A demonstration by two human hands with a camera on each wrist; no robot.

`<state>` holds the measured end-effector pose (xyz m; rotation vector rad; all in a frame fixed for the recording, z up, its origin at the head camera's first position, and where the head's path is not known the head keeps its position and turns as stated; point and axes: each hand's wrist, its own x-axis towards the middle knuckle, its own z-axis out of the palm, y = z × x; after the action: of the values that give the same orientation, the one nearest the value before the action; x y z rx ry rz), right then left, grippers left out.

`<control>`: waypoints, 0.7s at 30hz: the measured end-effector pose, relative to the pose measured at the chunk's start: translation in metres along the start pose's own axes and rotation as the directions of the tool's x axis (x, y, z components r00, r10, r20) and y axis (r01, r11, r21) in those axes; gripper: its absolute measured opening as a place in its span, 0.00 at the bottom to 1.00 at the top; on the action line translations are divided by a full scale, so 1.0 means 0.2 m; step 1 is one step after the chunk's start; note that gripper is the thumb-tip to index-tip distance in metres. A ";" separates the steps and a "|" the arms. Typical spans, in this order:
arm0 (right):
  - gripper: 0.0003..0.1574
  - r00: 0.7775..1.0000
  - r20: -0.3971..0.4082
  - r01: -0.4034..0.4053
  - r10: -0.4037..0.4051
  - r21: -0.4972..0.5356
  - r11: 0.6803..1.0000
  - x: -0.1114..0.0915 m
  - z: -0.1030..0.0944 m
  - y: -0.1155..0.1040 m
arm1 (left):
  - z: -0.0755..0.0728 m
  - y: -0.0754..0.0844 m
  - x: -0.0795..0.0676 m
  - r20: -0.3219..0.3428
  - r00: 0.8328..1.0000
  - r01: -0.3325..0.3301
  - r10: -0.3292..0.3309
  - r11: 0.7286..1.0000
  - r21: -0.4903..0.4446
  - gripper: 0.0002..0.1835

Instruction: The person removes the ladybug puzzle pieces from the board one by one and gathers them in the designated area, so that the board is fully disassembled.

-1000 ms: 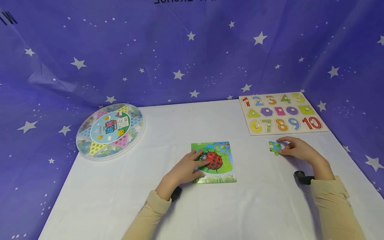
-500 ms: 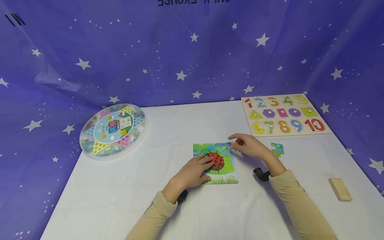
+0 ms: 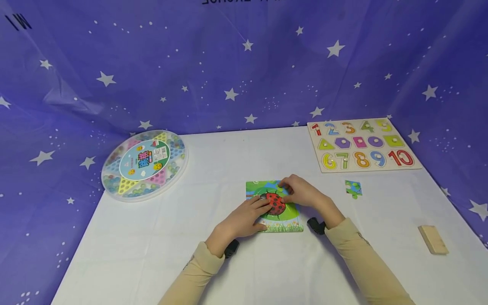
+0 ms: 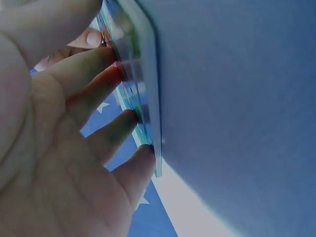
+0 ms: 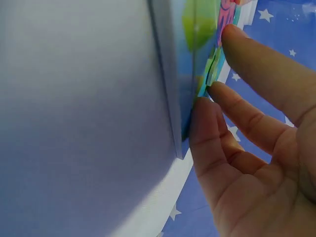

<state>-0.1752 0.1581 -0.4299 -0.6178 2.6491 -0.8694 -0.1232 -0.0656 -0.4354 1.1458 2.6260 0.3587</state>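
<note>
A square ladybug jigsaw puzzle (image 3: 291, 217) lies flat on the white table in the head view. My left hand (image 3: 244, 217) rests on its left side with spread, fairly straight fingers, the fingertips (image 4: 131, 116) touching the picture in the left wrist view. Over the upper right part of the puzzle is my right hand (image 3: 305, 192). Its thumb and index finger pinch a puzzle piece (image 5: 213, 68), whose edge stands slightly proud of the picture in the right wrist view. One loose puzzle piece (image 3: 353, 189), green and blue, lies on the table to the right.
A round Chinese checkers box (image 3: 145, 165) with a clear lid sits at the back left. At the back right lies a wooden number and shape board (image 3: 364, 146). A small wooden block (image 3: 433, 239) is near the right side. A purple starry cloth (image 3: 228, 63) hangs behind.
My right hand has let go of the loose piece at the right and moved left onto the puzzle, where its fingers now close on a piece. The left hand stays on the puzzle.
</note>
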 end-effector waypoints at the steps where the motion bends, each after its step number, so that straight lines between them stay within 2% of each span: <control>1: 0.26 1.000 -0.005 0.008 -0.008 -0.002 1.000 -0.01 0.00 0.00 | 0.00 0.00 0.00 0.002 1.000 0.000 0.000 1.000 -0.006 0.33; 7: 0.22 0.999 -0.026 0.039 -0.039 0.009 0.999 -0.02 0.01 0.01 | 0.00 -0.01 -0.01 0.015 1.000 -0.001 0.001 0.999 -0.038 0.34; 13: 0.21 0.999 -0.011 0.042 -0.042 0.023 0.999 -0.01 0.01 0.01 | 0.00 -0.01 -0.01 0.029 1.000 0.004 -0.002 0.999 -0.050 0.34; 21: 0.20 1.000 -0.009 0.024 -0.022 0.136 0.990 0.02 0.01 0.02 | 0.00 -0.02 -0.01 0.024 0.999 -0.020 0.022 0.998 -0.066 0.34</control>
<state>-0.1788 0.1581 -0.4335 -0.6128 2.5673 -1.0515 -0.1245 -0.0687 -0.4368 1.1500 2.5629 0.4293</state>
